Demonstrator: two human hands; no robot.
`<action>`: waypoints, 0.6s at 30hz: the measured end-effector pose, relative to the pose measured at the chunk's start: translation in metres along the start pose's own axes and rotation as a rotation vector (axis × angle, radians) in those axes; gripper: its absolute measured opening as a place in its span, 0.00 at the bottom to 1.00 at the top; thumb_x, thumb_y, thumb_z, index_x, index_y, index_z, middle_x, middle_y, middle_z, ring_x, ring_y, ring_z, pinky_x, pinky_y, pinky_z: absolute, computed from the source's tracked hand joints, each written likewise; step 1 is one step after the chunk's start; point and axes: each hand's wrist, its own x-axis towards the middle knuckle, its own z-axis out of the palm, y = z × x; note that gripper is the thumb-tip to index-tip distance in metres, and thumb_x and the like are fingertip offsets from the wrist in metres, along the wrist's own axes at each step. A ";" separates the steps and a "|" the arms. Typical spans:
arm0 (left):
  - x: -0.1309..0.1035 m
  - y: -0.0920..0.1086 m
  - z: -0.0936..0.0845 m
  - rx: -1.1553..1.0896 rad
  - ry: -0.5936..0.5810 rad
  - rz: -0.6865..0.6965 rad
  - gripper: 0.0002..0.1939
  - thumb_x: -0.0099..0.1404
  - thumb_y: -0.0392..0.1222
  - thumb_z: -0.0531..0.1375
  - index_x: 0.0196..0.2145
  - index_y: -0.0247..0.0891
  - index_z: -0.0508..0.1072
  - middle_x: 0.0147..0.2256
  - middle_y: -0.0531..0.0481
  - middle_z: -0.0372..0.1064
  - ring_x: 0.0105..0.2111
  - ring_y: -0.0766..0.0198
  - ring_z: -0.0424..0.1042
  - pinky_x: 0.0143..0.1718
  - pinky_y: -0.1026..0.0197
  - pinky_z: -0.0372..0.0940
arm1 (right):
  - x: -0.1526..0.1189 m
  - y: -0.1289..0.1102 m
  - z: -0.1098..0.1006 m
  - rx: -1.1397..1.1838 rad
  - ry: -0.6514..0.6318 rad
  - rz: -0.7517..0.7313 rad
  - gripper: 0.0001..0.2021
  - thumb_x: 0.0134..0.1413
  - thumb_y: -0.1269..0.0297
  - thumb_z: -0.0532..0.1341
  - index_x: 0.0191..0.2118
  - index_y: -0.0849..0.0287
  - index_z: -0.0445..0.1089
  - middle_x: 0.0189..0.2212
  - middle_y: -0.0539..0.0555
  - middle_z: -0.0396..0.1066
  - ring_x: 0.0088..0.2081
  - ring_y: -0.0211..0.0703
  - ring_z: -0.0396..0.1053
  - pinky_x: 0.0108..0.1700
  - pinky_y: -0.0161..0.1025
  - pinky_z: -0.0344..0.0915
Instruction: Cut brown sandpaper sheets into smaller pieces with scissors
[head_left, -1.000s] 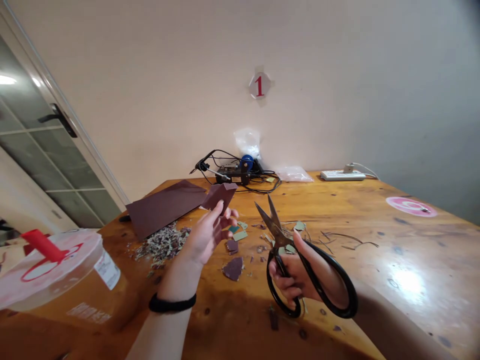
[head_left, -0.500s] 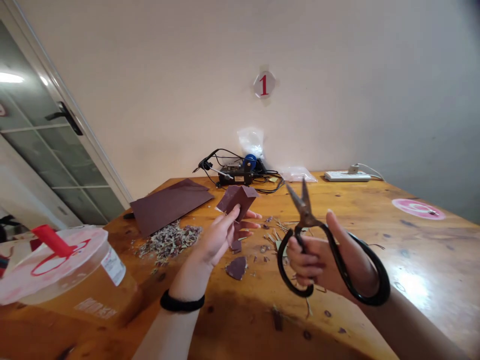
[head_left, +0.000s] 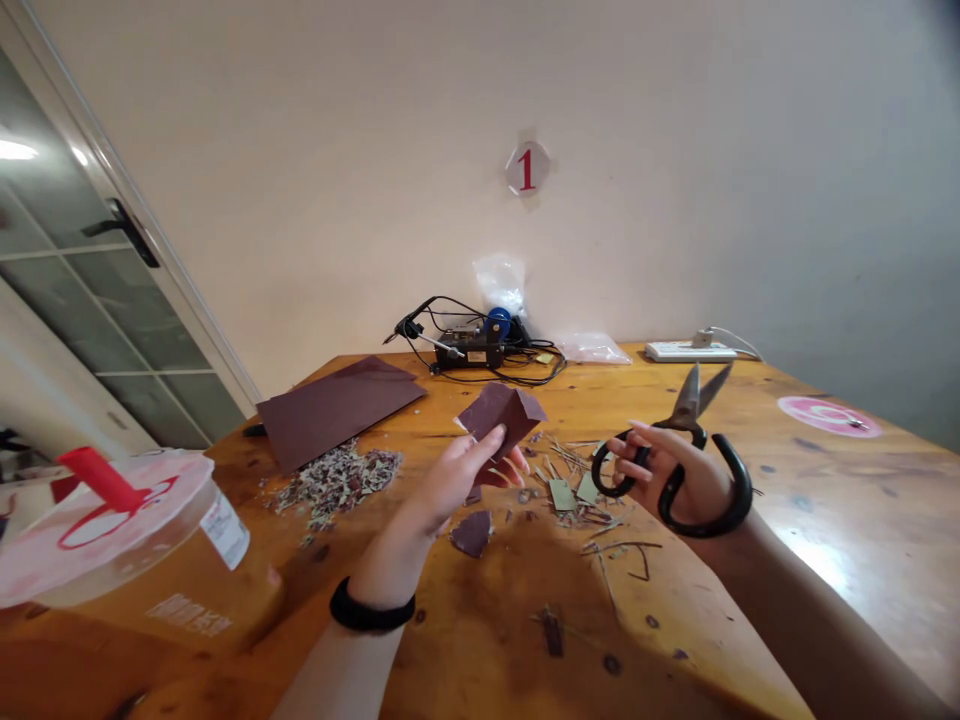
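Observation:
Between the thumb and fingers of my left hand (head_left: 469, 470) is a folded piece of dark reddish-brown sandpaper-like sheet (head_left: 499, 412), held above the table. My right hand (head_left: 667, 465) grips black-handled scissors (head_left: 694, 405), whose blades stand apart and point up and away from the sheet. Below my left hand lies a torn brown scrap (head_left: 472, 533). Dry twigs and stems (head_left: 600, 520) are scattered between the hands, with small greenish tags (head_left: 562, 494) among them.
Left of my hands are larger brown sheets (head_left: 341, 405) and a heap of shredded bits (head_left: 337, 485). A big drink cup (head_left: 150, 560) with a red straw stands near left. At the back are a black device with cables (head_left: 469, 345) and a white power strip (head_left: 690, 352).
My right hand has swung right, turning the scissors so their blades tilt rightward. My left hand has shifted slightly right with the folded sheet. More twigs and tags now show.

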 end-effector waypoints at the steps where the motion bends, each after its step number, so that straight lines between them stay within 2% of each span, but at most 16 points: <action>1: 0.000 -0.001 0.001 0.028 -0.035 -0.015 0.24 0.63 0.59 0.58 0.26 0.33 0.74 0.27 0.47 0.72 0.29 0.65 0.71 0.35 0.63 0.65 | 0.000 0.004 0.001 -0.084 0.006 -0.014 0.18 0.27 0.57 0.75 0.22 0.57 0.66 0.24 0.52 0.70 0.19 0.34 0.58 0.21 0.35 0.61; 4: -0.001 -0.002 0.004 0.112 -0.160 -0.083 0.27 0.58 0.65 0.59 0.26 0.34 0.74 0.28 0.47 0.72 0.29 0.64 0.71 0.37 0.61 0.65 | -0.004 0.016 0.004 -0.251 0.031 -0.107 0.21 0.23 0.53 0.76 0.22 0.57 0.68 0.26 0.53 0.70 0.27 0.41 0.66 0.25 0.34 0.61; 9: -0.002 -0.003 0.006 0.300 -0.376 -0.140 0.29 0.58 0.68 0.56 0.27 0.35 0.73 0.29 0.48 0.72 0.31 0.62 0.70 0.39 0.60 0.64 | -0.012 0.025 0.013 -0.471 -0.047 -0.254 0.25 0.27 0.48 0.74 0.21 0.55 0.59 0.19 0.45 0.59 0.22 0.37 0.60 0.24 0.36 0.59; 13: -0.002 -0.002 0.006 0.359 -0.358 -0.122 0.30 0.60 0.68 0.54 0.27 0.36 0.72 0.29 0.47 0.72 0.31 0.62 0.70 0.39 0.60 0.64 | -0.012 0.023 0.017 -0.548 0.003 -0.375 0.28 0.26 0.44 0.73 0.21 0.54 0.56 0.19 0.45 0.58 0.22 0.36 0.58 0.24 0.36 0.57; 18: -0.002 -0.003 0.003 0.382 -0.332 -0.089 0.28 0.62 0.66 0.53 0.27 0.35 0.73 0.29 0.47 0.72 0.30 0.63 0.69 0.39 0.61 0.64 | -0.010 0.024 0.016 -0.490 0.040 -0.344 0.28 0.23 0.44 0.74 0.21 0.55 0.58 0.20 0.46 0.62 0.22 0.36 0.60 0.23 0.36 0.57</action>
